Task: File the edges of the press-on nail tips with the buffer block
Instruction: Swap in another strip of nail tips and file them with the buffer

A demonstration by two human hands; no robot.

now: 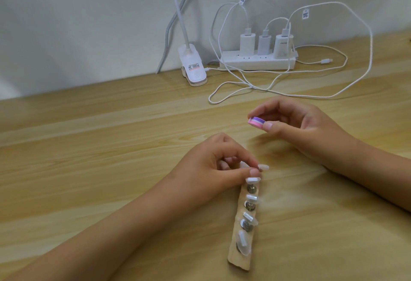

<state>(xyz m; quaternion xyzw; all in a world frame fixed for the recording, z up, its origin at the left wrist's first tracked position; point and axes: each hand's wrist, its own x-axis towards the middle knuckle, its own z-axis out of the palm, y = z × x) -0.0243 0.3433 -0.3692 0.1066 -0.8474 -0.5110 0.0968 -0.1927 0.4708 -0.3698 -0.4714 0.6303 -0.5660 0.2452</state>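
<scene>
A wooden holder strip lies on the desk at the lower middle, carrying several white press-on nail tips on metal pegs. My left hand sits at the strip's far end and pinches the topmost nail tip between thumb and fingers. My right hand hovers above and to the right, gripping a small pink and purple buffer block between thumb and fingertips. The block is apart from the nail tips.
A white power strip with three chargers stands against the wall at the back. Its white cables loop over the desk just beyond my right hand. A white clip lamp base stands left of it. The wooden desk spreads leftward.
</scene>
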